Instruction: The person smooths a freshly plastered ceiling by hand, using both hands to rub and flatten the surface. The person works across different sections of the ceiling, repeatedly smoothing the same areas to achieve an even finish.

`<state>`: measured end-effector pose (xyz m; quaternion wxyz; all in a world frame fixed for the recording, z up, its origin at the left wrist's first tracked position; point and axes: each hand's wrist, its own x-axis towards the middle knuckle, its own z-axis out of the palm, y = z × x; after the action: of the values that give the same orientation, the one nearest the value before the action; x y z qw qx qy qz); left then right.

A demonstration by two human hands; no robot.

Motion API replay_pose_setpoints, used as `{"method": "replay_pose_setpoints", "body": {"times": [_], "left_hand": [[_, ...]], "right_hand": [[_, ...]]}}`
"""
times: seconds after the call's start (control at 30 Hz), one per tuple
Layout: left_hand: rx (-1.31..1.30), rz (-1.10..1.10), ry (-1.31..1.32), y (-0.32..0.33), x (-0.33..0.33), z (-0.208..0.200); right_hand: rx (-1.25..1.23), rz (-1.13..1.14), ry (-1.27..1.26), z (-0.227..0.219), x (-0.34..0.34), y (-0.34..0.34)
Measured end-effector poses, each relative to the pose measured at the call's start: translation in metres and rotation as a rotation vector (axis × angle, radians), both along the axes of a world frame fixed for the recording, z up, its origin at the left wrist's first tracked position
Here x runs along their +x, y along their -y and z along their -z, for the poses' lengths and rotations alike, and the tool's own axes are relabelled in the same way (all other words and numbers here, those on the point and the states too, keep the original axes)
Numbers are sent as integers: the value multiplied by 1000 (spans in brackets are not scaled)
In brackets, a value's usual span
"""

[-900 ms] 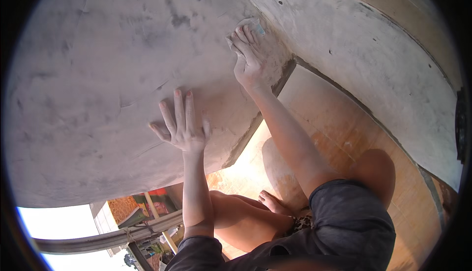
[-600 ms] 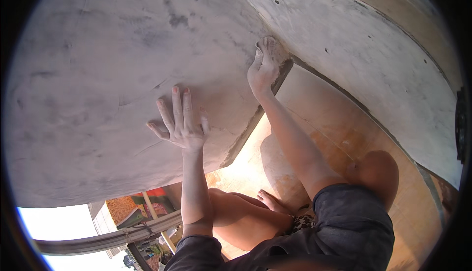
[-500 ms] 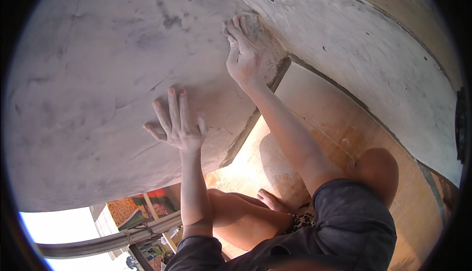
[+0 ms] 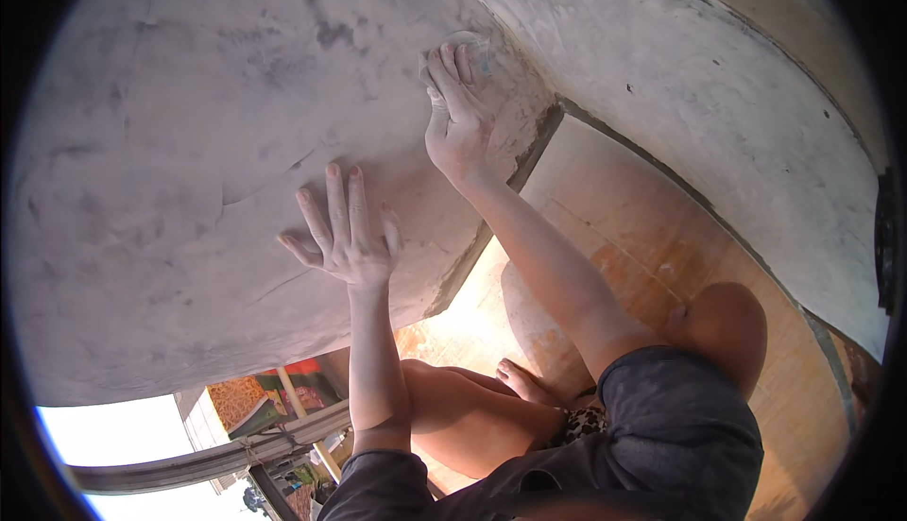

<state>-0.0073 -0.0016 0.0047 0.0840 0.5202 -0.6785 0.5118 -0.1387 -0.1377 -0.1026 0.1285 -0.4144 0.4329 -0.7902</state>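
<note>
My left hand (image 4: 357,242) lies against the grey plastered wall (image 4: 170,134) with its fingers spread, holding nothing. White dust coats its fingers and palm edge. Higher up and to the right, my right hand (image 4: 459,119) presses a thin, dusty grey pad (image 4: 480,51) flat on the same wall, close to the inner corner. Its fingers lie bent over the pad, which shows past the fingertips with a faint bluish patch. I cannot make out exactly what kind of pad it is. Dark smudges and fine cracks mark the plaster around both hands.
A second plastered wall (image 4: 680,77) meets the first at the right. Below the wall's rough lower edge is a dusty tiled floor (image 4: 652,247), where my bare foot (image 4: 524,381) rests. At lower left, a rail (image 4: 208,460) crosses an opening with colourful items beyond.
My right hand has slid a little to the left and slightly down along the wall with the pad. The left hand stays almost in place.
</note>
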Motion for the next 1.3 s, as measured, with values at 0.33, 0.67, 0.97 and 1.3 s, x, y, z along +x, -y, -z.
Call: {"method": "replay_pose_setpoints", "body": {"times": [0.33, 0.67, 0.97, 1.3], "left_hand": [[0, 69, -26, 4, 2, 0], [56, 94, -26, -3, 3, -4], [26, -8, -18, 0, -1, -1], [13, 73, -25, 2, 1, 0]], "right_hand": [[390, 54, 212, 57, -11, -23], [115, 21, 33, 53, -21, -7], [130, 9, 39, 10, -2, 5], [547, -66, 182, 70, -22, -24]]}}
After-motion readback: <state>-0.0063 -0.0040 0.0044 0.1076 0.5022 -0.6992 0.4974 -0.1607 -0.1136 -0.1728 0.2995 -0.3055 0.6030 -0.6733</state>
